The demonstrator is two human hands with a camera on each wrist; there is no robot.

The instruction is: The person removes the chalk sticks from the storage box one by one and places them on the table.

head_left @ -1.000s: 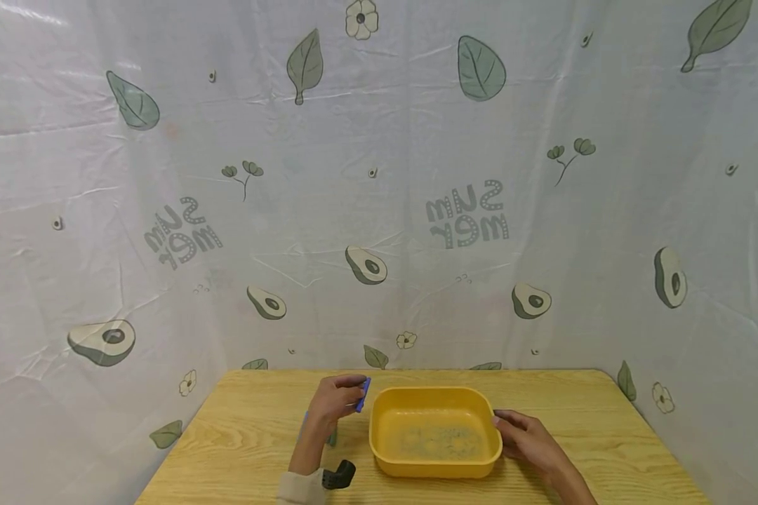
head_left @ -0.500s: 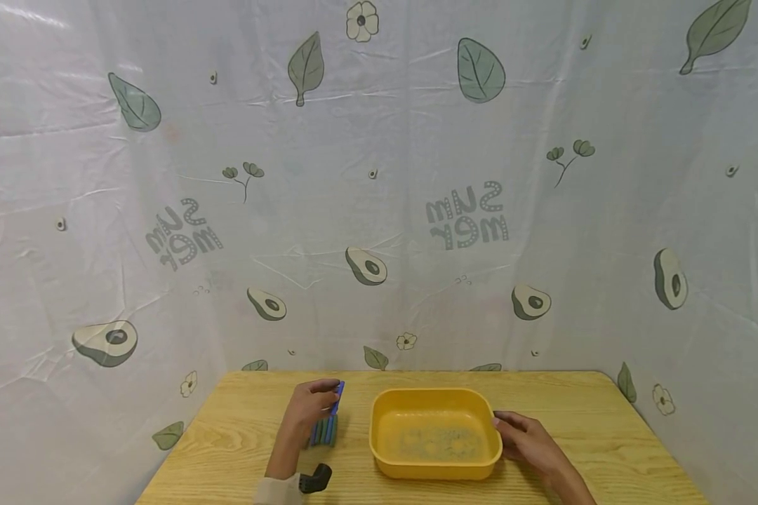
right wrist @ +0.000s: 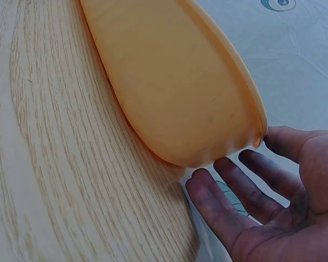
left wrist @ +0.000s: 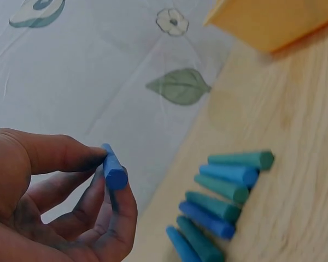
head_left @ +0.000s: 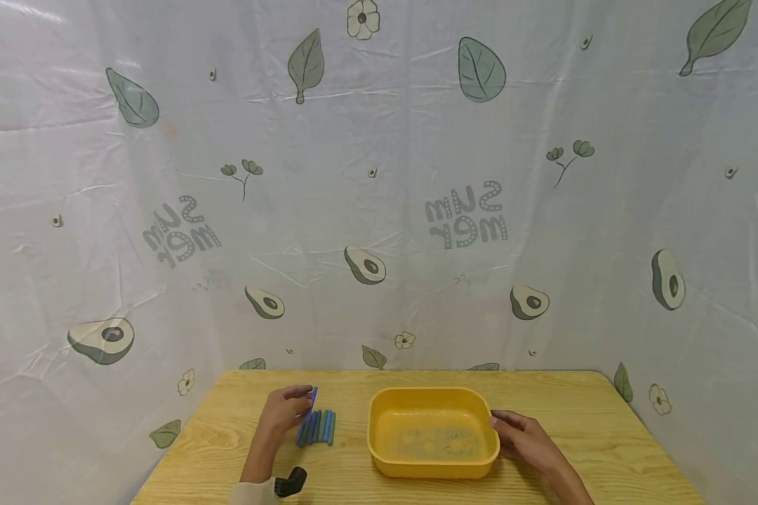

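Note:
A blue chalk stick (left wrist: 116, 176) is pinched between the thumb and fingers of my left hand (head_left: 284, 408). That hand hovers at the left end of a row of blue and green chalk sticks (head_left: 326, 426), which lie side by side on the table. Smudges of coloured dust mark the fingers in the left wrist view. My right hand (head_left: 524, 438) grips the right end of a yellow plastic basin (head_left: 429, 470), thumb at the rim and fingertips against the outer wall (right wrist: 208, 155). Bluish-grey dust coats the basin's floor.
A light wooden table (head_left: 606, 421) carries everything. Behind it and at both sides hangs a pale curtain (head_left: 379, 210) printed with leaves and avocados. A black strap piece (head_left: 290, 482) sits at the left wrist.
My left hand has travelled left from beside the basin to the far end of the chalk row, still pinching the blue chalk. More of the row shows now. The right hand and basin have stayed put.

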